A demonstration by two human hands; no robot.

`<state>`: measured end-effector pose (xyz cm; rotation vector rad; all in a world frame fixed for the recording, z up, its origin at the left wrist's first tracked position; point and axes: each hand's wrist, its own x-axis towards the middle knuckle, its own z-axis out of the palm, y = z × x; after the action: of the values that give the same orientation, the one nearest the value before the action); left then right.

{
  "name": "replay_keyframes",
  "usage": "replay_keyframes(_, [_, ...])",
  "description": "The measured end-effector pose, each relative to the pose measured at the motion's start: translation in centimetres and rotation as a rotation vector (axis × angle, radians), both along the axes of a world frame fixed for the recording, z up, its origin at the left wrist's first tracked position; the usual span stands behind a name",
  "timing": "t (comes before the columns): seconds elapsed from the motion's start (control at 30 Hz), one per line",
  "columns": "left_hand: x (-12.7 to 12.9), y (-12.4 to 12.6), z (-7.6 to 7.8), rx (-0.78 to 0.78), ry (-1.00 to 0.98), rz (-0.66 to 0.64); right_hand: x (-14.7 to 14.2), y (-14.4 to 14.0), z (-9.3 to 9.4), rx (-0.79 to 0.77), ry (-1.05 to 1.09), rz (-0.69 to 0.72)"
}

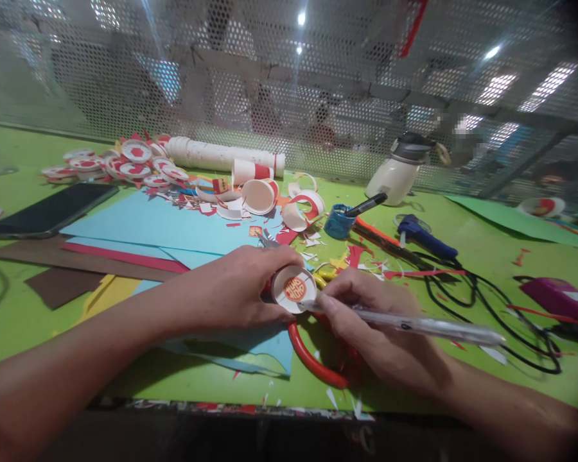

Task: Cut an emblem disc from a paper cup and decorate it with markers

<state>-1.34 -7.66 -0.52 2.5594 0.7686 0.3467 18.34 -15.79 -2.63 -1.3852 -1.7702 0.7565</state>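
- My left hand [236,289] is gripping a small white paper cup with red bands [291,289], laid on its side so the round base with its red emblem is facing me; the cup is sitting just past the middle of the green table [38,321], close to the near edge.
- My right hand [366,321] is pinching a clear plastic pen-like tool [414,324]; its tip is touching the cup base at about 5 o'clock on the rim. Whether it is marking or cutting, I cannot tell.
- Progress, judging by the clutter: a heap of finished-looking red-and-white round discs [125,163] is lying at 10 o'clock, and cut-open cup pieces [279,202] are scattered at 12 o'clock, so a good share seems done. A long stack of uncut white cups [221,156] is lying behind, so more appears left.
- Pose: both forearms are coming in from the near edge, left from 8 o'clock, right from 4 o'clock, wrists low over the table.
- Red-handled scissors [313,362] are lying under my right hand; light blue paper sheets [164,228] are spreading at 11 o'clock.
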Motion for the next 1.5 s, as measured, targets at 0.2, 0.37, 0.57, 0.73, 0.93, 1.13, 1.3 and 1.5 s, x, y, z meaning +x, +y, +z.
replay_keyframes(0.2, [-0.04, -0.02, -0.04, -0.026, -0.016, -0.004, -0.3, -0.16, 0.47, 0.028, -0.066, -0.018])
replay_keyframes(0.37, [-0.02, 0.01, 0.04, -0.024, -0.003, 0.006, 0.0, -0.02, 0.27, 0.009, 0.009, 0.003])
replay_keyframes(0.57, [0.0, -0.03, 0.06, -0.02, -0.015, 0.002, -0.07, 0.21, 0.12, 0.048, 0.01, -0.034])
replay_keyframes(0.73, [0.05, -0.06, 0.07, -0.034, 0.001, 0.01, -0.16, 0.11, 0.18, 0.057, 0.013, -0.017])
replay_keyframes(0.93, [-0.15, 0.1, -0.18, -0.02, -0.011, -0.005, 0.1, 0.13, 0.26, 0.09, -0.034, 0.021])
replay_keyframes(1.13, [-0.13, 0.28, -0.39, -0.024, -0.024, -0.015, 0.14, 0.22, 0.12, 0.099, -0.035, 0.017])
replay_keyframes(1.3, [-0.02, 0.32, -0.4, -0.01, -0.026, -0.018, -0.02, 0.2, 0.13, 0.067, -0.005, 0.016])
replay_keyframes(1.5, [-0.07, 0.33, -0.5, -0.023, -0.037, -0.021, 0.0, 0.14, -0.06, 0.013, 0.049, 0.021])
